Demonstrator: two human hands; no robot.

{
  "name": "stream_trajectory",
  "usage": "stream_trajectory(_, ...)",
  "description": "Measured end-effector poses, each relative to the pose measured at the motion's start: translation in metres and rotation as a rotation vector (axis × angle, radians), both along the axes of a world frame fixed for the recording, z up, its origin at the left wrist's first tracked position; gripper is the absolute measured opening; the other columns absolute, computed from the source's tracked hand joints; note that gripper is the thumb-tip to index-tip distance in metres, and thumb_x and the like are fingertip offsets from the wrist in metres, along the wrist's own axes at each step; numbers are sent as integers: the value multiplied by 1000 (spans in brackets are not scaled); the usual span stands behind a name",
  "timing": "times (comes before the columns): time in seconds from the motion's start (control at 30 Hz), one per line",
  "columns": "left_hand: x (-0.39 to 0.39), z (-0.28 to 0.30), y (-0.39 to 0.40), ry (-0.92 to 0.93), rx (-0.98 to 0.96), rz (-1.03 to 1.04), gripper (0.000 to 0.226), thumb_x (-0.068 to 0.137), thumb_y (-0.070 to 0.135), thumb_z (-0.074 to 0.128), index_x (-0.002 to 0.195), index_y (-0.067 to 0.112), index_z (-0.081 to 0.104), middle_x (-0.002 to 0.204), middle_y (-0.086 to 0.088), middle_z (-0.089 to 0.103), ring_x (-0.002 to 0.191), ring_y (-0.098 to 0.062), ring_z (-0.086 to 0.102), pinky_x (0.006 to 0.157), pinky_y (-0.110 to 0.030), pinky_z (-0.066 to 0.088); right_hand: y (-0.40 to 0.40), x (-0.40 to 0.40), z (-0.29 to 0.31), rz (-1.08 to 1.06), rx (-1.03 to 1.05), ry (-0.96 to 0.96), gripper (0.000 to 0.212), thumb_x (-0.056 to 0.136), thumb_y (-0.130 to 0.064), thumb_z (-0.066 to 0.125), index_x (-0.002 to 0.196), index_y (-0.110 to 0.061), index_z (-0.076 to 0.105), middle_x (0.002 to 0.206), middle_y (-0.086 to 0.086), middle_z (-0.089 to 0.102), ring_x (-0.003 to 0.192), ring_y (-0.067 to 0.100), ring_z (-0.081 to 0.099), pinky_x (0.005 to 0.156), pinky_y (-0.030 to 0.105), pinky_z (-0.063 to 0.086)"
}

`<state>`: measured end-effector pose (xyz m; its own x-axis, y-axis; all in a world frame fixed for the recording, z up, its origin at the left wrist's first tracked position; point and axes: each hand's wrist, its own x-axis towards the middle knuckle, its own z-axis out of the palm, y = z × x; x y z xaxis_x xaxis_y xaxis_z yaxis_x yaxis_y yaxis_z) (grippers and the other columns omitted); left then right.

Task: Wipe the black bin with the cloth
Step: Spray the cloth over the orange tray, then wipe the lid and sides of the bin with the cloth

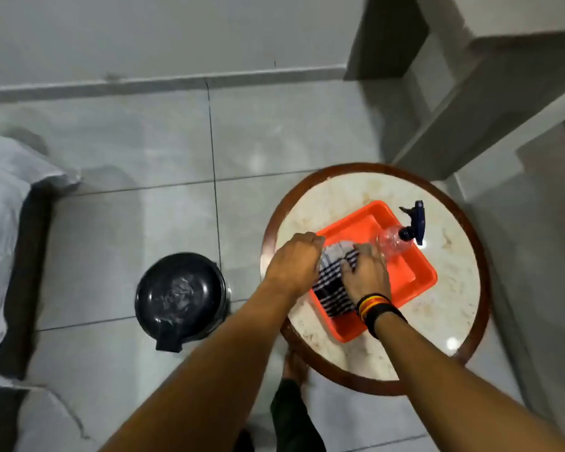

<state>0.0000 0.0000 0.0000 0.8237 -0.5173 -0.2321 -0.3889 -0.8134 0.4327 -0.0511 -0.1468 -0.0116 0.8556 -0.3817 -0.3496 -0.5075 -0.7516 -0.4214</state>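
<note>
The black bin (180,296) stands on the tiled floor at lower left of centre, its round lid shut and a pedal at its near side. A dark-and-white striped cloth (335,283) lies in an orange tray (418,275) on a round table. My left hand (294,262) grips the cloth's left side with closed fingers. My right hand (367,272), with dark bands on its wrist, presses and holds the cloth's right side. Both hands are well to the right of the bin.
A clear spray bottle (402,236) with a dark blue trigger lies at the tray's far corner. The round marble-topped table (444,308) has a brown wooden rim. A bed with white sheets (4,223) is at left. Grey steps (470,93) rise at upper right.
</note>
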Motion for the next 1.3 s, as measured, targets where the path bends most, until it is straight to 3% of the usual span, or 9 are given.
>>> stream_trajectory(0.1,-2,-37,-29,61,61,49,42,96,3,54,139,6,56,135,-17,61,124,-36,59,98,-44,52,-10,-12,-40,-134,-2,128,58,91,-22,65,142,-5,44,152,19,42,140,40,36,115,47,37)
stream_trajectory(0.2,-4,-66,-55,147,196,81,58,98,2,54,154,0,37,151,-22,47,138,-38,48,113,-45,42,-17,-21,-73,-155,-11,246,71,91,-25,68,150,-7,33,157,16,35,143,40,32,113,48,37)
stream_trajectory(0.37,0,-87,-70,135,286,159,57,94,1,63,147,1,44,144,-21,50,133,-37,51,110,-47,46,-24,-17,-94,-135,-117,191,54,90,-19,67,138,-8,44,138,17,48,132,39,42,104,48,43)
stream_trajectory(0.63,-3,-36,-28,211,-221,496,31,96,2,55,125,5,63,127,-19,60,118,-39,60,98,-48,52,-18,1,-27,-191,81,-235,30,83,-5,65,110,-16,67,111,13,71,103,35,66,91,44,53)
stream_trajectory(0.8,-24,2,66,137,-494,911,29,102,12,51,128,9,63,127,-11,59,110,-21,58,93,-28,45,61,26,32,123,88,-421,32,84,-5,64,115,-15,69,109,14,68,104,35,62,93,45,51)
stream_trajectory(0.9,-45,-18,135,125,-513,1083,27,101,17,57,125,7,64,124,-11,62,114,-26,60,102,-41,50,137,42,24,329,88,-397,35,86,-7,62,119,-16,71,110,14,68,107,37,59,97,44,48)
stream_trajectory(1.03,-81,-82,212,246,-510,1297,19,94,26,68,108,14,69,104,-6,74,96,-25,72,90,-49,60,231,47,-37,560,21,-250,37,91,-11,57,123,-23,71,113,10,67,112,35,56,100,43,45)
stream_trajectory(1.2,-121,-184,274,389,-507,1445,19,95,20,72,109,6,73,98,-9,76,91,-25,73,81,-35,60,311,43,-166,776,-35,-77,39,93,-10,53,124,-27,71,118,10,67,116,34,55,103,42,41)
stream_trajectory(1.3,-139,-240,294,375,-264,1376,32,94,19,71,123,6,67,120,-14,70,113,-30,65,88,-31,50,340,49,-230,880,-147,-1,42,96,-13,50,132,-27,66,131,11,62,124,35,50,105,45,40)
